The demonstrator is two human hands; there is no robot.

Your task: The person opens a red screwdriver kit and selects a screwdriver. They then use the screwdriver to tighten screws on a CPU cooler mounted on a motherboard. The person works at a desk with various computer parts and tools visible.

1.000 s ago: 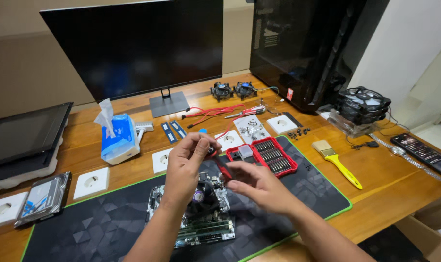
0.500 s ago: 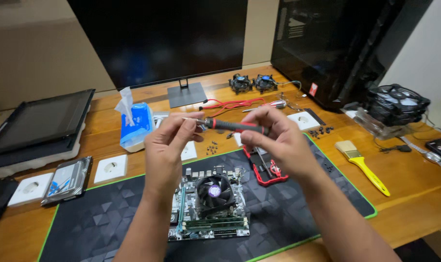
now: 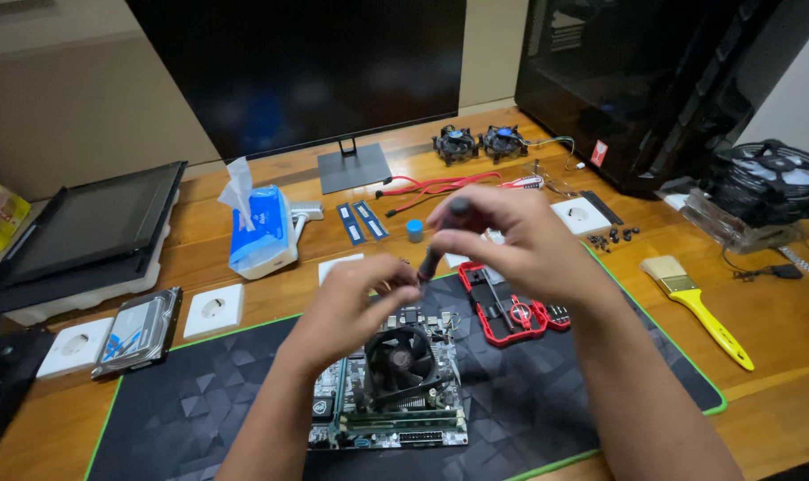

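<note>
The person was getting a screwdriver [image 3: 440,245] ready over the motherboard [image 3: 391,383], which lay on the dark mat [image 3: 200,401] with the green edge. That seemed to be the step in hand: lining the tool's tip up with a spot near the cooler fan [image 3: 403,363] on the board. The tip was hidden behind the fingers, so which screw it pointed at could not be told.

The right hand [image 3: 520,245] was closed around the top of the screwdriver, with the fingers curled over the dark handle. The tool leaned, its top toward 1 o'clock and its tip toward 7 o'clock. The left hand [image 3: 355,307] was pinched together near the low end of the tool, at about 8 o'clock from the right hand. It looked to be steadying the shaft, though the exact touch was hard to see.

The next move would likely call for setting the tip straight into a screw head beside the fan and holding the tool upright, with a gentle push so it did not slip onto the board.

The red bit case [image 3: 507,307] lay open at 3 o'clock from the fan, partly under the right wrist. A yellow brush [image 3: 703,307] lay farther out, also toward 3 o'clock. A blue tissue pack [image 3: 262,227] sat at 10 o'clock, and a hard drive [image 3: 139,330] lay at 9 o'clock on the wooden table [image 3: 779,401].
</note>
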